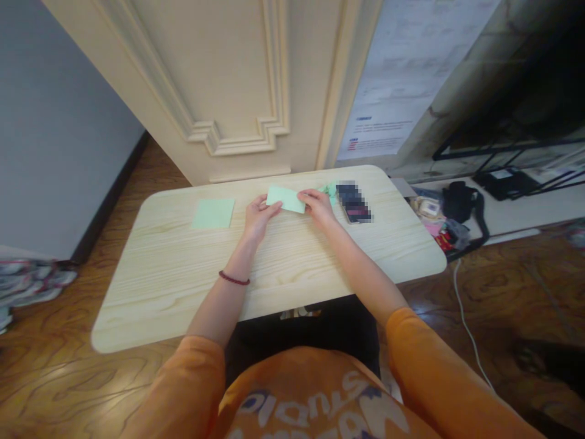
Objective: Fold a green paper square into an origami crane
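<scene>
My left hand [260, 216] and my right hand [317, 206] hold a pale green paper sheet [286, 199] by its opposite short edges, just above the light wood-grain table [150, 280]. A second pale green square sheet [212, 213] lies flat to the left of my left hand. Just beyond my right hand sits a small crumpled or folded piece of green paper [329, 190], partly hidden by that hand. To its right, a phone [354, 202] lies on the table, its surface blurred out.
A cream panelled door [219, 79] rises behind the table. To the right, a low white shelf [503, 219] holds a black bag [459, 202] and several small packets. A white cable [464, 323] runs across the wooden floor, and patterned shoes [31, 283] sit at the far left.
</scene>
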Motion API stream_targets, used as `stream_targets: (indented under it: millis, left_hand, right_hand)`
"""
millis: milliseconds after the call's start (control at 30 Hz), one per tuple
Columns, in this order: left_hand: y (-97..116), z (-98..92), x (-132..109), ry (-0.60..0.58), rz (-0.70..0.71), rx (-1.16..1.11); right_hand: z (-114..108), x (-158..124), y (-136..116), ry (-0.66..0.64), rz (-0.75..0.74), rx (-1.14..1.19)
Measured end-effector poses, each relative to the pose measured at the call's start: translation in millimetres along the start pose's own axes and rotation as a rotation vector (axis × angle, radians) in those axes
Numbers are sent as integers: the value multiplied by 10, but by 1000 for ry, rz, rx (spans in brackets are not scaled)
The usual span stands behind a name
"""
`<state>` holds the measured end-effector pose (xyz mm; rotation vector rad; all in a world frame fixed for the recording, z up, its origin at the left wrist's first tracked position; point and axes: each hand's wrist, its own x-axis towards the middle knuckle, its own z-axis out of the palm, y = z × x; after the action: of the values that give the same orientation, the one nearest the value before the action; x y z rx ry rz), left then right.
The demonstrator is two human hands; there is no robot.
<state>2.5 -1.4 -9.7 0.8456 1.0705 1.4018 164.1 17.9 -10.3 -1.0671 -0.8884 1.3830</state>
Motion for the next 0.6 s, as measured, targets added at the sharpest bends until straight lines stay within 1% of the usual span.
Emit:
stream_targets:
  millis: [200,333,433,533,600]
  left_hand:
    - [48,7,-12,-1,21,-90]
    - [28,12,-21,-18,8,-87]
    - [2,12,-18,-24,-4,-107]
    - [-3,-4,0,22,-6,-102]
    - [10,-25,16,74,12,-59]
  right_hand:
    - [26,-30,-33,7,30,40]
    - [54,-67,-55,-21,74,81]
    - [58,-88,-52,-33,80,102]
    - [48,-90,-36,-64,73,72]
    - [42,-83,-28,-93,30,1]
